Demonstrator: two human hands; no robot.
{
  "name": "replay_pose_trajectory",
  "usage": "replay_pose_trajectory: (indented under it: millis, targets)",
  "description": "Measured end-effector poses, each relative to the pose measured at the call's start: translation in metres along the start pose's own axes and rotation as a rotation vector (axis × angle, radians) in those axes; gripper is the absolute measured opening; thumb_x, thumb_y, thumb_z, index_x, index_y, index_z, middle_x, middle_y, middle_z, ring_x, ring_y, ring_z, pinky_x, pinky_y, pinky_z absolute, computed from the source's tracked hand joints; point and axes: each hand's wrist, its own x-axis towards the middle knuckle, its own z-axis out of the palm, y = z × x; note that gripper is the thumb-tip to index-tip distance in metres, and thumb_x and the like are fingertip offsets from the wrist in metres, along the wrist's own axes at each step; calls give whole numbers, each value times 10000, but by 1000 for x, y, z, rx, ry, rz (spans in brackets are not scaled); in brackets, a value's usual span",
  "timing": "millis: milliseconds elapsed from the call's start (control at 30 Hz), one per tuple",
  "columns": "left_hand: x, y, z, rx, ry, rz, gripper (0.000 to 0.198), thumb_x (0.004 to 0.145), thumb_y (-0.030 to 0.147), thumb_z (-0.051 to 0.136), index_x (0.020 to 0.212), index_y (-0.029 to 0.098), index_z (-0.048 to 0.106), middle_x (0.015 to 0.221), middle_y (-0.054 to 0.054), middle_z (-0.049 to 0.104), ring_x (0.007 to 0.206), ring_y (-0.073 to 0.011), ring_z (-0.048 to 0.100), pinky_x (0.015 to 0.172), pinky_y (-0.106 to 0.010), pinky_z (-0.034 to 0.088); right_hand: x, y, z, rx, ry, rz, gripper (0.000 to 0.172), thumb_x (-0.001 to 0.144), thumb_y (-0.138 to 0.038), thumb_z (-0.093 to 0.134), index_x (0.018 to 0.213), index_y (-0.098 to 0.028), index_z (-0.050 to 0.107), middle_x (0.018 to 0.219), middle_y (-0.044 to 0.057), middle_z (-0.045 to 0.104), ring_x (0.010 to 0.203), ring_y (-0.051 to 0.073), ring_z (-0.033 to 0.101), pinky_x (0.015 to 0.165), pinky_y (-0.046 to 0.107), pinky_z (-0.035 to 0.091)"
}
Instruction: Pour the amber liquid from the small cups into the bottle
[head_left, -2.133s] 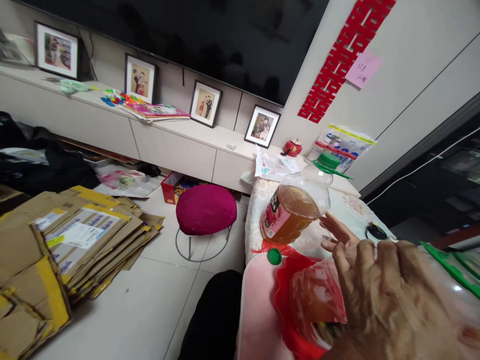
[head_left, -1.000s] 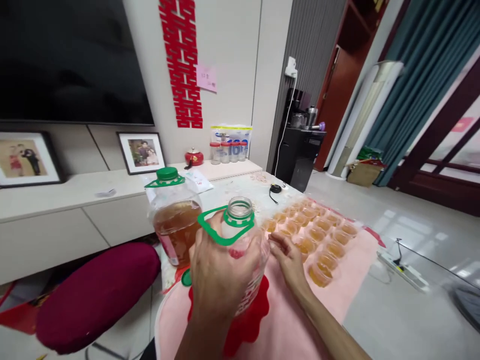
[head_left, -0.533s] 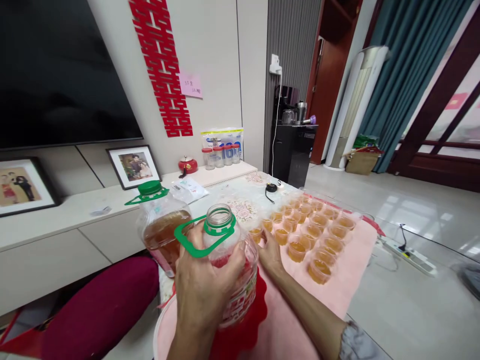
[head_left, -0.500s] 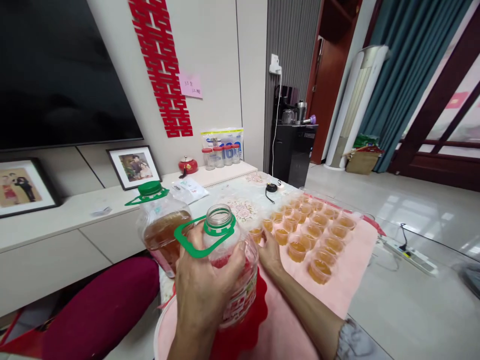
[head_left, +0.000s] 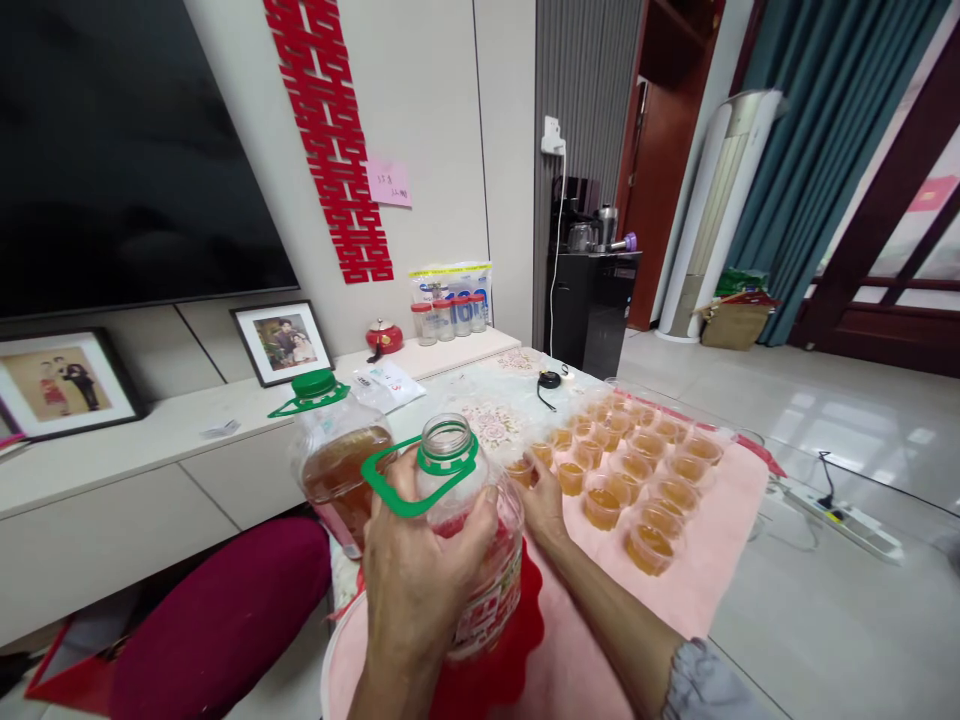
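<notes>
My left hand [head_left: 420, 575] is wrapped round an uncapped clear plastic jug [head_left: 480, 560] with a green handle ring [head_left: 405, 480], standing on a red mat [head_left: 517, 640]. My right hand [head_left: 541, 498] rests beside the jug on its right side, fingers near a small cup of amber liquid [head_left: 519, 468]; whether it grips that cup is unclear. A second jug [head_left: 337, 460], capped in green and holding amber liquid, stands just behind on the left. Rows of several small filled cups [head_left: 637, 470] sit on a pink cloth [head_left: 712, 520].
A magenta cushioned stool [head_left: 217, 620] is at lower left. The low cabinet [head_left: 150, 470] carries framed photos, a red pot and jars in a bag. A black cord lies on the table [head_left: 551, 380]. A power strip [head_left: 847, 515] lies on the floor at right.
The view swung from the cardboard and stool on the left to the table. My left hand took hold of the open jug and stays on it; my right hand settled beside the cups.
</notes>
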Motion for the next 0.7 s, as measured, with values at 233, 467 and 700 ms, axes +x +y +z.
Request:
replay_pose_trajectory:
  millis: [233, 467, 700]
  targets:
    - [-4, 9, 3, -111, 64, 27, 518, 811, 453, 654, 1276, 224, 628, 1317, -101, 693, 1285, -372, 632, 1101, -575, 502, -8, -47, -9, 136, -17, -16, 589, 806, -487, 880, 1229, -128, 683, 1222, 126, 659, 1156, 306, 646, 1026, 473, 577]
    - [-6, 11, 5, -176, 108, 65, 479, 802, 372, 690, 1254, 229, 619, 1290, -108, 699, 1221, -345, 648, 1055, -571, 502, -8, -146, -27, 178, -64, -44, 705, 651, -514, 900, 1220, -162, 677, 1276, 147, 659, 1216, 355, 639, 1052, 508, 585]
    - [-8, 13, 8, -184, 129, 79, 442, 821, 325, 711, 1244, 221, 636, 1241, -105, 703, 1242, -359, 633, 1085, -576, 485, 6, -214, -40, 75, -213, -177, 705, 673, -481, 941, 1274, -200, 703, 1306, 109, 651, 1230, 350, 633, 1010, 488, 591]
